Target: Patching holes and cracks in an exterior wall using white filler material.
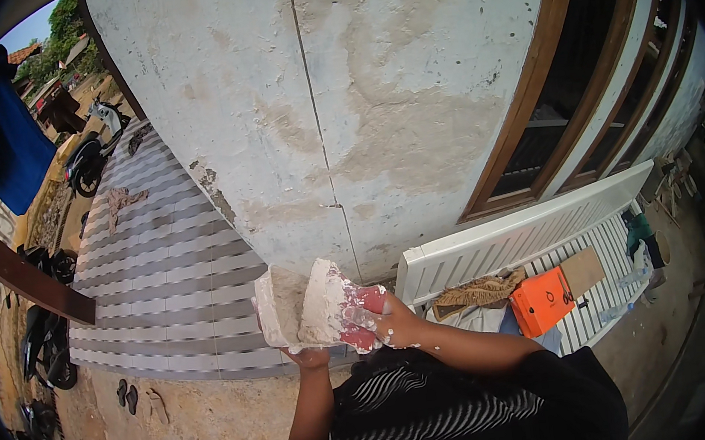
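Observation:
In front of the wall, my left hand [309,358] supports a block-like piece [269,310] from below, thickly coated in white plaster; its kind cannot be made out. My right hand [393,323] grips a red tool [363,305] with a broad plaster-covered face [323,305] turned toward the left piece. The two pieces meet near their lower edges, with a beige hollow between them. White smears dot my right fingers and wrist. Some left fingers are hidden under the piece. The pale wall [412,128] beyond has a vertical crack and beige patches.
Brown-framed windows [526,150] stand to the right. Below them are a white slatted panel [525,228], an orange box [541,299] and a brown cloth [480,291]. Left lies a striped tiled porch [170,282], with a brown post [23,272], sandals [128,396] and parked motorbikes [48,346].

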### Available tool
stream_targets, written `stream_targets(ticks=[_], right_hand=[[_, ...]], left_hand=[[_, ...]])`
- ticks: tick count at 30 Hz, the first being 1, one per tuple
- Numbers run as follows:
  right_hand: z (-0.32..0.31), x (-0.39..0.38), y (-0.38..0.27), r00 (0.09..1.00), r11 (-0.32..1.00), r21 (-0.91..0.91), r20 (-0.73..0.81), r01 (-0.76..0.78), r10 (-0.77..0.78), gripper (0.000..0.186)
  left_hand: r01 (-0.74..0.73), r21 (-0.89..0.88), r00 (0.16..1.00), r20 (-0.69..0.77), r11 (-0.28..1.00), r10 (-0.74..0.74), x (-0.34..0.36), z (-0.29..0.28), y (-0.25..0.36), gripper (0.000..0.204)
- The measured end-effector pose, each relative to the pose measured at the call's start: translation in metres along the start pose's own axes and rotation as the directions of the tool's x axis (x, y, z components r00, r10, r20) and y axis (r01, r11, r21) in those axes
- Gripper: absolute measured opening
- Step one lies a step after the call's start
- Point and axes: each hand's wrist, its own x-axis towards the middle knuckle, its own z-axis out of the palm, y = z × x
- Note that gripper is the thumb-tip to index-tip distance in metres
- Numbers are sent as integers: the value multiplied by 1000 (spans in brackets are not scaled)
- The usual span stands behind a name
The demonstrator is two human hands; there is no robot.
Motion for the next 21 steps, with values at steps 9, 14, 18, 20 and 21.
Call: stream_targets(ticks=[9,14,18,20,21], right_hand=[[-46,28,-46,923,802,516,-369,301,-109,30],[-111,71,-86,780,916,45,-543,398,-312,30],[-137,113,-96,407,676,-698,-561,236,-721,35],[-127,131,-104,343,571,-813,-507,115,-791,37],[-120,140,-107,299,452,-892,-438,-26,-848,39]], left_hand=[[211,-390,963,-75,896,-260,-5,-16,-11,93],[192,-440,971,-46,877,-236,12,-3,18,88],[196,-438,973,-23,878,-228,15,-7,19,88],[188,-445,975,-26,876,-222,16,-15,16,88],[181,-445,974,-39,877,-222,17,-19,15,87]])
